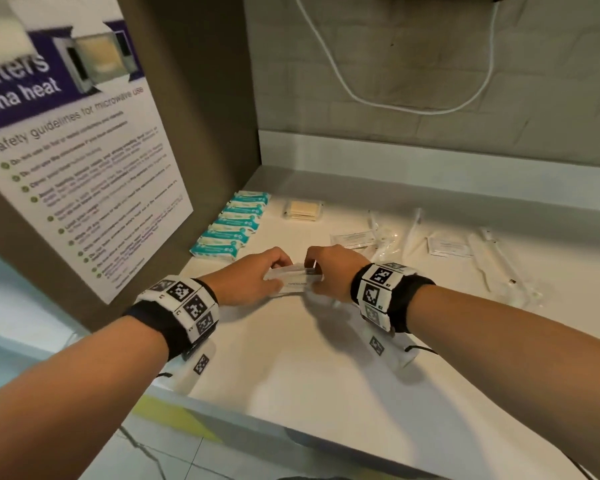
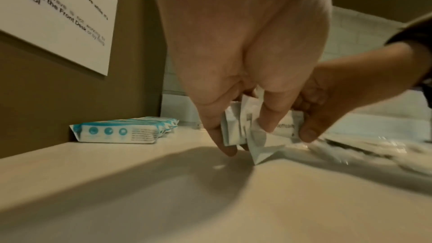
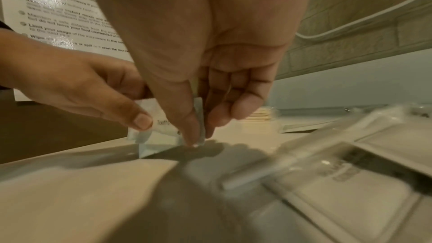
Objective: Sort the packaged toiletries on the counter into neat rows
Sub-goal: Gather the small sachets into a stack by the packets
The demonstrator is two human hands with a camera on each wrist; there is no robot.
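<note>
**Thin sachets squared up between two hands**

At the centre of the head view, the left hand (image 1: 248, 277) and the right hand (image 1: 329, 271) meet over a small stack of white sachets (image 1: 293, 277), each taking one end. The left wrist view shows the left hand's fingers (image 2: 268, 117) curled down and pinched on the packets' near end, with one corner of the stack touching the pale surface (image 1: 326, 358). The right wrist view shows the right thumb and fingers (image 3: 243, 110) clamped on the opposite end, so both hands are closed on the same bundle.

These sachets look very light, thin and flexible: the ends splay and crease where they are held, and the smooth wrappers would probably slide over one another. The best hold seems to be on the short ends, pressing inward so the edges line up, with the long edge tapped on the surface; pinching a single corner would likely fan the stack out.

At the middle left of the head view, a row of teal-and-white packs (image 1: 231, 226) already lies overlapped beside the brown side panel (image 1: 194, 98), with a cream packet (image 1: 302, 210) just right of its far end. To the right, clear-wrapped long items and flat sachets (image 1: 447, 245) lie loose and unsorted.
</note>
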